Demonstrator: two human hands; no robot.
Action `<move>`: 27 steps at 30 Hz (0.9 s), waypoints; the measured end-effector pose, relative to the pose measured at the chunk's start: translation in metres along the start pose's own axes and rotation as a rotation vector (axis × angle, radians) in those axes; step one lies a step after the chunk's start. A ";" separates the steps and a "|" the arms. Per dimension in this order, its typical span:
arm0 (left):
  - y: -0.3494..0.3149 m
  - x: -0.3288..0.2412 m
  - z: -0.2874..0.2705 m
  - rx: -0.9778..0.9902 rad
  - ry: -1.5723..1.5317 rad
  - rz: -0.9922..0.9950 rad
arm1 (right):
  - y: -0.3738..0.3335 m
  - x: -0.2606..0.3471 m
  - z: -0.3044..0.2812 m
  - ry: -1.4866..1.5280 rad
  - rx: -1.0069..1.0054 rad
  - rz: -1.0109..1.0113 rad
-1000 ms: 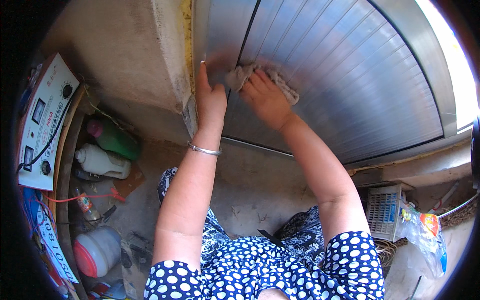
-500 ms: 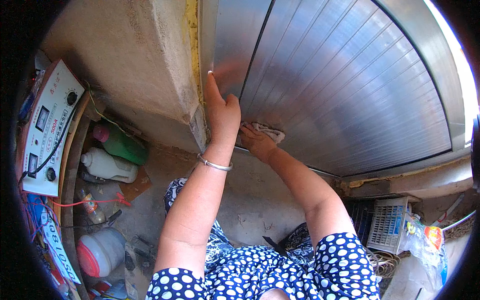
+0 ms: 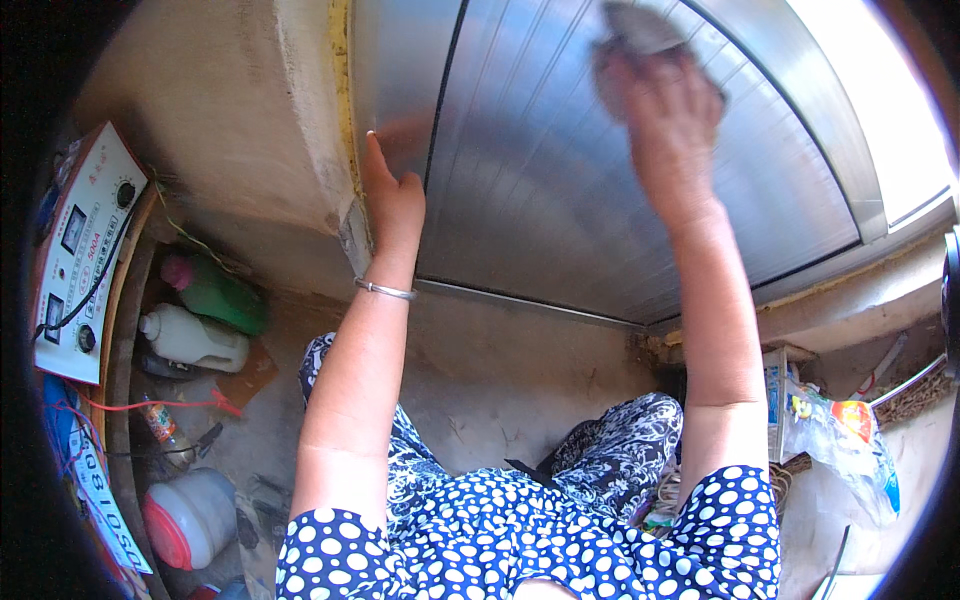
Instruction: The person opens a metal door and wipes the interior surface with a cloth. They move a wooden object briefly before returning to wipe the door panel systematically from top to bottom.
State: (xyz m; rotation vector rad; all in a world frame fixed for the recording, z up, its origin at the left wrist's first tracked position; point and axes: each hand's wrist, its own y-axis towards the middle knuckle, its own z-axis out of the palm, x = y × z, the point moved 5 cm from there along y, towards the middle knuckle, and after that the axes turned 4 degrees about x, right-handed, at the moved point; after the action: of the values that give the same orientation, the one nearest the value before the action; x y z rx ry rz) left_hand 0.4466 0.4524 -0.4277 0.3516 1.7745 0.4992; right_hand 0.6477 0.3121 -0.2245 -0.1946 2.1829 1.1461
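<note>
A ribbed metal door panel stands in front of me, shiny and bluish grey. Against its upper part my right hand presses a greyish cloth; both are smeared by motion, and cloth shows beyond the fingertips and along the hand's side. My left hand rests on the smooth metal strip at the panel's left edge, index finger stretched upward and thumb apart. It holds nothing that I can see, and its other fingers are hidden. A silver bangle circles the left wrist.
At the left stands a white charger box with dials and wires. Below it are a green bottle, a white jug and a red-lidded tub. A plastic bag lies at the right. A rough wall borders the panel.
My right hand has swept the cloth from the panel's lower left corner up and to the right. My left hand stays at the metal edge while the whole view shifts slightly.
</note>
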 end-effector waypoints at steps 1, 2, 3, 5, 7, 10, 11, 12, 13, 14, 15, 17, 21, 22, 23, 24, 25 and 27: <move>-0.003 -0.002 -0.004 -0.011 0.045 -0.027 | 0.005 -0.013 -0.005 0.099 -0.081 0.054; -0.003 -0.003 -0.002 -0.009 0.019 -0.024 | 0.007 -0.024 -0.013 0.185 -0.161 0.105; -0.003 -0.002 -0.002 -0.012 -0.003 -0.022 | 0.005 -0.023 -0.010 0.159 -0.121 0.129; -0.004 -0.006 0.001 0.006 -0.034 -0.039 | -0.004 -0.017 0.002 0.099 -0.039 0.176; -0.005 -0.016 0.003 0.049 -0.037 -0.079 | -0.018 0.006 0.016 0.136 0.045 0.038; -0.006 -0.019 -0.002 0.027 -0.026 -0.051 | -0.040 0.052 0.036 0.292 0.052 -0.124; -0.005 -0.017 -0.004 0.027 -0.026 -0.052 | -0.047 0.065 0.041 0.355 0.033 -0.173; -0.005 -0.015 -0.003 0.029 -0.030 -0.055 | -0.056 0.077 0.048 0.369 0.087 -0.222; -0.004 -0.013 -0.003 0.031 -0.035 -0.057 | -0.065 0.088 0.054 0.382 0.140 -0.272; -0.004 -0.010 -0.002 0.032 -0.042 -0.083 | -0.075 0.098 0.062 0.397 0.192 -0.322; -0.004 -0.009 -0.002 0.032 -0.051 -0.109 | -0.083 0.107 0.068 0.423 0.220 -0.348; -0.005 -0.008 0.000 0.037 -0.076 -0.141 | -0.101 0.123 0.082 0.474 0.278 -0.397; -0.005 -0.014 -0.001 0.083 -0.134 -0.199 | -0.137 0.154 0.114 0.653 0.411 -0.337; -0.006 -0.015 -0.001 0.100 -0.147 -0.223 | -0.143 0.162 0.116 0.630 0.431 -0.364; -0.006 -0.014 -0.003 0.086 -0.128 -0.204 | -0.149 0.172 0.118 0.609 0.448 -0.392; -0.007 -0.013 -0.002 0.075 -0.115 -0.183 | -0.159 0.179 0.122 0.635 0.443 -0.378; -0.007 -0.012 0.000 0.065 -0.103 -0.162 | -0.172 0.189 0.129 0.660 0.439 -0.363; -0.006 -0.009 0.004 0.046 -0.092 -0.103 | -0.200 0.206 0.146 0.716 0.498 -0.328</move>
State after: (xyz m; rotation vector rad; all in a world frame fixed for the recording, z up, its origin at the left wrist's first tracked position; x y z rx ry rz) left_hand 0.4531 0.4432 -0.4238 0.3084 1.7078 0.3642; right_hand 0.6408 0.3388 -0.5456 -0.8037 2.8256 0.3371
